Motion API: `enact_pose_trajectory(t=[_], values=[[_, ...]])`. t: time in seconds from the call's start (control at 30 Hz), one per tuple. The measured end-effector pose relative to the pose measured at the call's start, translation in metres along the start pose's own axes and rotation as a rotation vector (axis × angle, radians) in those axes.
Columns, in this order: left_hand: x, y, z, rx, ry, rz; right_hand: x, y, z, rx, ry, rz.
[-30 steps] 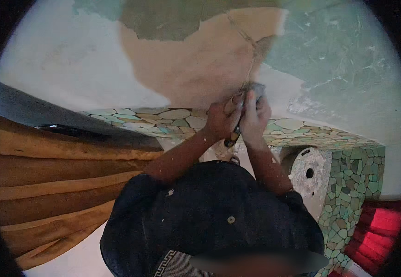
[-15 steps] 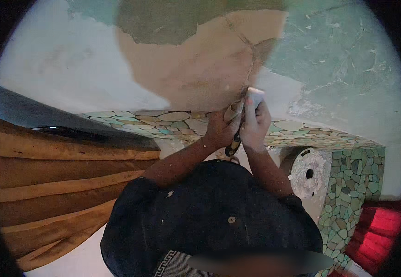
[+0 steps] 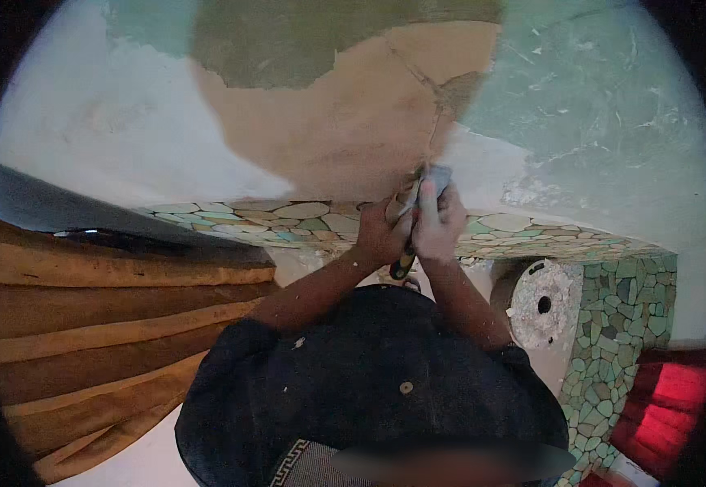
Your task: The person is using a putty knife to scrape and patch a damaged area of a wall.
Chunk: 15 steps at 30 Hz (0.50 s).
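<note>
My left hand [image 3: 379, 233] is closed around a scraper-like tool, whose black and yellow handle [image 3: 403, 265] sticks out below, between my wrists. Close beside it, my right hand [image 3: 437, 225] grips a small pale grey, flat-faced piece [image 3: 440, 176] with the thumb laid along it. Whether that piece is a blade or a block I cannot make out. Both hands meet at the lower part of a plastered wall [image 3: 320, 138], just under a dark crack [image 3: 436, 114] that runs down it. The tool's working end is mostly hidden by my fingers.
Mosaic-like stone patterning [image 3: 304, 215] borders the plaster's lower edge. A round drum-like stand [image 3: 544, 302], splattered white with a dark centre hole, stands right. Brown folded cloth [image 3: 109, 325] hangs left; red fabric [image 3: 669, 402] lies far right. Green old paint [image 3: 580, 97] shows flaked patches.
Both hands have shifted slightly down and left along the wall. The pale piece in my right hand has tilted and now looks greyer.
</note>
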<state>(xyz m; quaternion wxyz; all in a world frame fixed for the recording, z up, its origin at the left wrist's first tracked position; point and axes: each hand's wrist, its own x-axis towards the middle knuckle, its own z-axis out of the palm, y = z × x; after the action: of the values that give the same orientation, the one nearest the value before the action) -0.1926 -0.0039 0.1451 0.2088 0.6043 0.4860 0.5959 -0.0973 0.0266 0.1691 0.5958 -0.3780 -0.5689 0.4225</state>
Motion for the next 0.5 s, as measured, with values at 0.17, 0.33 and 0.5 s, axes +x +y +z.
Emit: enact_pose_trajectory(t=[0.17,0.33,0.5], values=[[0.014,0.018,-0.004,-0.114,-0.1,-0.137,0.009,-0.03,-0.001,0.111,-0.058,0.059],[0.015,0.002,-0.001,0.083,-0.029,0.085,0.012,-0.01,0.004,0.16,0.014,-0.013],[0.018,0.019,-0.006,-0.114,-0.122,-0.104,0.014,-0.037,0.0,0.142,-0.095,0.056]])
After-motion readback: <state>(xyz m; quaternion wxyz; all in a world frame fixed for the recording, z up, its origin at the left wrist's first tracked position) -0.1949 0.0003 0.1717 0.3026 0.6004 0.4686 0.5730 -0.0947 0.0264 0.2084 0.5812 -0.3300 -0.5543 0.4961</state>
